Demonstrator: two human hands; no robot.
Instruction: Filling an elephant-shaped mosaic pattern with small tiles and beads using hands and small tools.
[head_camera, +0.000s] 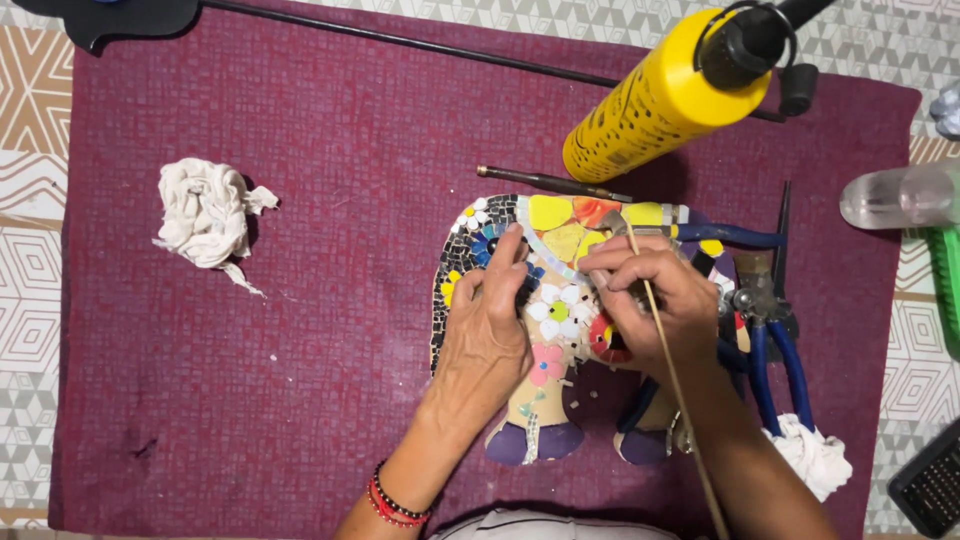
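Head view: flat animal-shaped mosaic plaque of coloured tile pieces (560, 300) lies on a maroon cloth mat (300, 300) covering the surface. Left hand (490, 325) presses flat on it, fingers spread. Right hand (655, 295) pinches a thin wooden stick (672, 370). Plaque likely rigid, heavy, tiles chip-prone; lift by the edges

Yellow bottle (655, 100): a tall cylinder lying tilted at the top right of the maroon mat (250, 350), black cap toward the upper right.
Bottle label: black print straight on the yellow body, too small to make out.
Signs, screens: none in view.
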